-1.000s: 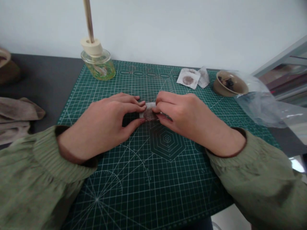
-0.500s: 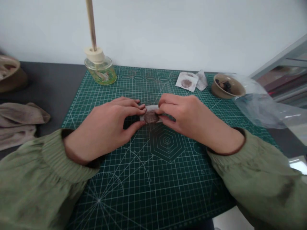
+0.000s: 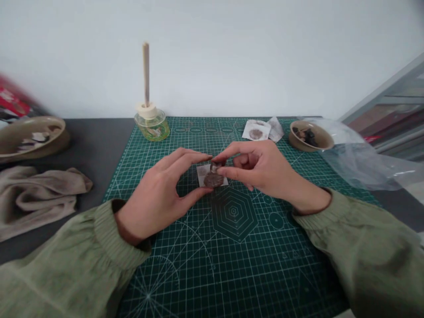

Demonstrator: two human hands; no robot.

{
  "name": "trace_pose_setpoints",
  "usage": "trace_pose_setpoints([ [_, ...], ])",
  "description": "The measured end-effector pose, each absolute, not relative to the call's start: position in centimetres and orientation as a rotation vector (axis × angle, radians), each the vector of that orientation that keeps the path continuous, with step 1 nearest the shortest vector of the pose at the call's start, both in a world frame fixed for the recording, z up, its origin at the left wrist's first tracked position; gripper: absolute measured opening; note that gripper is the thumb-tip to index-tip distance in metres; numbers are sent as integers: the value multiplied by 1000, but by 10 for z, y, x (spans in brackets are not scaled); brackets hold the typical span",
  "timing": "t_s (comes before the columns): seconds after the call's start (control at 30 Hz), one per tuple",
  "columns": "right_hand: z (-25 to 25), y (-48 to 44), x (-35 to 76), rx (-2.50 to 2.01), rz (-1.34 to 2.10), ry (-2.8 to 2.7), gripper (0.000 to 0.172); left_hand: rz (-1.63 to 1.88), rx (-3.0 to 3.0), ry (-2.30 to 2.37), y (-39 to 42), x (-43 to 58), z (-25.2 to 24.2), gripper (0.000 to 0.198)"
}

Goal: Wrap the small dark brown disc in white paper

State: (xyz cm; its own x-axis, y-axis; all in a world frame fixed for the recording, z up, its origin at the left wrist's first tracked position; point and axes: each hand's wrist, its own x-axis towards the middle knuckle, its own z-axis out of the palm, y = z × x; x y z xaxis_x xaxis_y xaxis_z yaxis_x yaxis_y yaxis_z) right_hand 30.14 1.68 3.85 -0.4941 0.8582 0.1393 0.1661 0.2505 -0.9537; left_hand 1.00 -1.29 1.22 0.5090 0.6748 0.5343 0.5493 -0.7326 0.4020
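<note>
Right hand (image 3: 255, 165) narrow, thumb and forefinger pinching a small dark lump (image 3: 215, 167). Left hand (image 3: 159, 194) open and curved, holding nothing, fingertips just beside the lump. Below the lump, a brown disc (image 3: 213, 179) lies on a paper square (image 3: 202, 173), on a green cutting mat (image 3: 265, 265). Beyond: a second paper (image 3: 255, 130), a bowl of dark pieces (image 3: 309, 143), a plastic bag (image 3: 357, 159), a glass jar (image 3: 151, 128). Left of the mat, a cloth (image 3: 39, 198).
</note>
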Motion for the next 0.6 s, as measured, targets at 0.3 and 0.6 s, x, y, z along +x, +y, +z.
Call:
trace_pose_setpoints([
  [0.3, 28, 7, 288, -787, 1694, -1513, 37, 1257, 2459, 901, -23, 13, 25, 10],
  [0.6, 29, 5, 292, -616, 1646, -1566, 33, 1345, 2441, 900, -24, 14, 21, 12],
])
